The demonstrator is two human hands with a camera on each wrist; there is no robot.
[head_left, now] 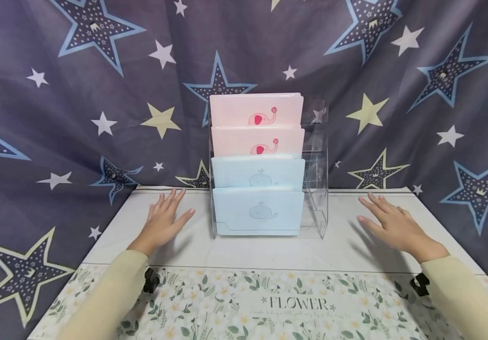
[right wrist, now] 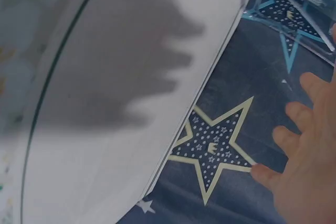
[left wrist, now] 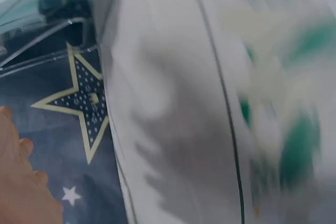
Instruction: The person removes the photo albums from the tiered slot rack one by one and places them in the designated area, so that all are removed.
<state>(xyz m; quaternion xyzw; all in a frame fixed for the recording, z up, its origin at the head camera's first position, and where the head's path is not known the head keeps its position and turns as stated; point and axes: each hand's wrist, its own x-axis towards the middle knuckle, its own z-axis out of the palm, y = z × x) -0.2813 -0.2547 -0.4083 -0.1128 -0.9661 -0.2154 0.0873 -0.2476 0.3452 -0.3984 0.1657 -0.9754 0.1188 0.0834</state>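
A clear tiered rack (head_left: 321, 189) stands upright at the middle back of the table. Its upper two tiers carry pink booklets (head_left: 231, 111) printed with a red elephant; the lower two hold light blue booklets (head_left: 235, 210) with a whale. All of them sit toward the rack's left, leaving clear plastic showing at right. Left of the rack, my left hand (head_left: 163, 224) hovers with fingers spread, apart from it. On the other side my right hand (head_left: 397, 229) is likewise held above the table, fingers extended and holding nothing. The right wrist view shows several fingertips of this hand (right wrist: 304, 166).
A white cloth with a floral front band (head_left: 226, 302) covers the table (head_left: 252, 252). Behind and beside it hangs a dark curtain (head_left: 141, 85) with stars. Each wrist bears a small black device (head_left: 152, 279) under the sleeve.
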